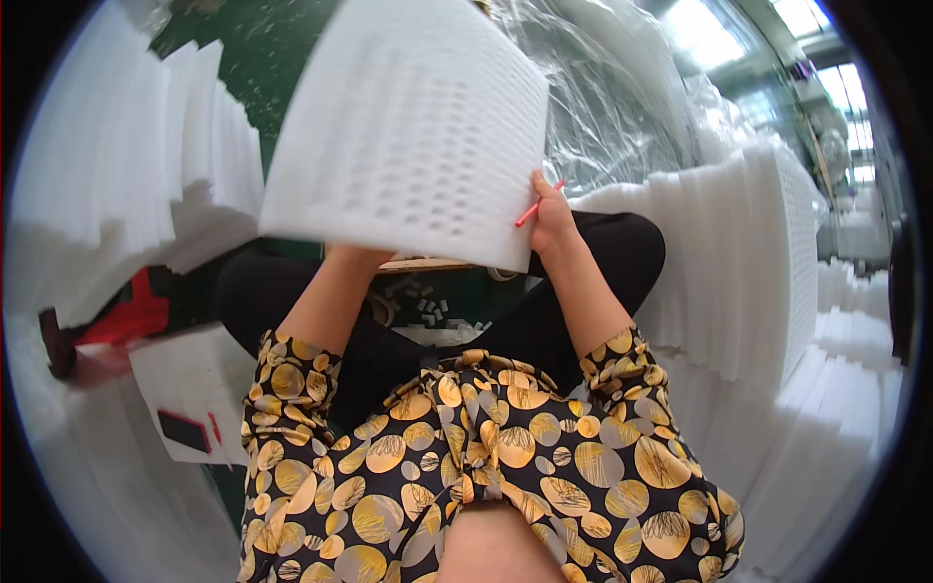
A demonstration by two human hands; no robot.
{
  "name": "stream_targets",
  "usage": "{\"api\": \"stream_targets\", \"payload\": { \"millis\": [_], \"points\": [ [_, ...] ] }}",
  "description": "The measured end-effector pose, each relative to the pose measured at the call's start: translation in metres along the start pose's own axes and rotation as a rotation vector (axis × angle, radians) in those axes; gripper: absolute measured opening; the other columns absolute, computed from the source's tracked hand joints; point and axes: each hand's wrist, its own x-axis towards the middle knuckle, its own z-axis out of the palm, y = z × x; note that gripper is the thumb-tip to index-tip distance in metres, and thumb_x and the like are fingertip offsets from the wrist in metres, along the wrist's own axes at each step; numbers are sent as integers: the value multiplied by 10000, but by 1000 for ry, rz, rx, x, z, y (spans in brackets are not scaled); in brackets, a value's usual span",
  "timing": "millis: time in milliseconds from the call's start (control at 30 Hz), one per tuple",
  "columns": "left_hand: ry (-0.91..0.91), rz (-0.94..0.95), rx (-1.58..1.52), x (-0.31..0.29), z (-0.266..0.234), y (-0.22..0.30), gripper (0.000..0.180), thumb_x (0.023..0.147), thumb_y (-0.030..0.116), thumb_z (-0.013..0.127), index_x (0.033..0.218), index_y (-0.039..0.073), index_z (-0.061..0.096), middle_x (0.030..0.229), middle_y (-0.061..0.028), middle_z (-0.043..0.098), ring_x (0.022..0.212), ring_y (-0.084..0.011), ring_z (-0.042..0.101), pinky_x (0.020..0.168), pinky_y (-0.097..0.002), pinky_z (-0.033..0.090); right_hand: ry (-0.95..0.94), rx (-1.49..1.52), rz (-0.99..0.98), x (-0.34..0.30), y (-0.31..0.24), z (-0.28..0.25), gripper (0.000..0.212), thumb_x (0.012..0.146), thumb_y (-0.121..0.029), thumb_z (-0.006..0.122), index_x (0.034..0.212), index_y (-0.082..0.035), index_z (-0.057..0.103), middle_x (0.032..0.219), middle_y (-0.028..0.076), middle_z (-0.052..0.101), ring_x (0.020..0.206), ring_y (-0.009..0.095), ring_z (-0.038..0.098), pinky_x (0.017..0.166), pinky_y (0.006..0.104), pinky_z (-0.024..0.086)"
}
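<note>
A large white foam sheet [408, 146] with rows of small holes is raised and tilted in front of me, slightly blurred. My right hand [554, 216] grips its right edge, closed, with a thin red pen [536, 206] also held between the fingers. At the lower edge of the sheet is my left hand [362, 255], supporting it from behind; its fingers are hidden by the foam. Below the sheet, between my crossed legs, several small white foam plugs [428, 309] lie on the green floor.
Stacks of white foam sheets stand at the left [117, 146] and right [719, 262]. Clear plastic wrapping [622, 97] is heaped at the far side. On a white foam block [160, 374] at lower left lie a dark phone [184, 430] and a red pen [214, 428]. A red object [131, 316] sits beyond it.
</note>
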Motion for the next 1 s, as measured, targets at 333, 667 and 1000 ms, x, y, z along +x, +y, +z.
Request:
{"api": "stream_targets", "payload": {
  "millis": [333, 667, 1000],
  "points": [
    [49, 91, 978, 33, 34, -8, 362, 856, 102, 590, 1207, 38, 528, 1266, -124, 503, 1095, -249, 514, 918, -337, 420, -963, 537, 558, 17, 13, -17, 559, 925, -382, 489, 1290, 35, 414, 1126, 175, 599, 963, 261, 619, 816, 335, 515],
    [-357, 180, 1294, -26, 43, -58, 303, 832, 153, 597, 1124, 74, 579, 1142, -98, 603, 997, -287, 583, 924, -395, 420, -1107, 594, 597, 83, 10, -60, 548, 922, -318, 481, 1400, -94, 336, 1078, 89, 574, 988, 232, 542, 886, 418, 439],
    [890, 802, 1786, -175, -58, 90, 194, 752, 52, 590, 945, 74, 591, 930, -63, 595, 785, -221, 526, 774, -332, 403, -612, 451, 480, 104, -10, -134, 438, 969, -231, 406, 1377, -75, 380, 821, 40, 489, 699, 155, 434, 636, 297, 380]
  ]
}}
